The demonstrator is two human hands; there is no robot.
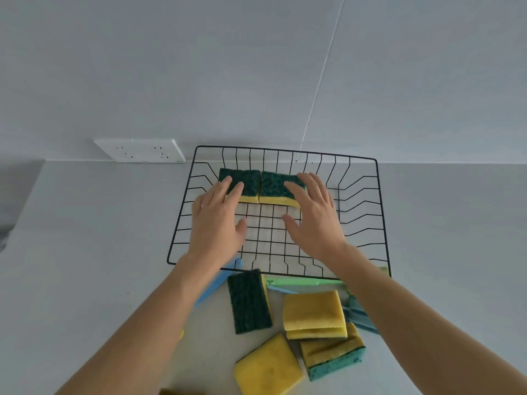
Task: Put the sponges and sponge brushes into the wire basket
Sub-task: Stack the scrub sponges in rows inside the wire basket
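Grey worktop [85, 252] against a plain wall with a white socket plate [139, 151]. Your black wire basket [380, 223] sits at the back edge. Two green-topped yellow sponges lie side by side at its far end: left sponge [242, 181], right sponge [275, 186]. Your left hand [216, 220] and right hand [313, 220] are flat, fingers spread, fingertips resting on them, gripping nothing. More sponges [312, 313] and blue and green sponge brushes [308, 282] wait on the worktop just in front of the basket.
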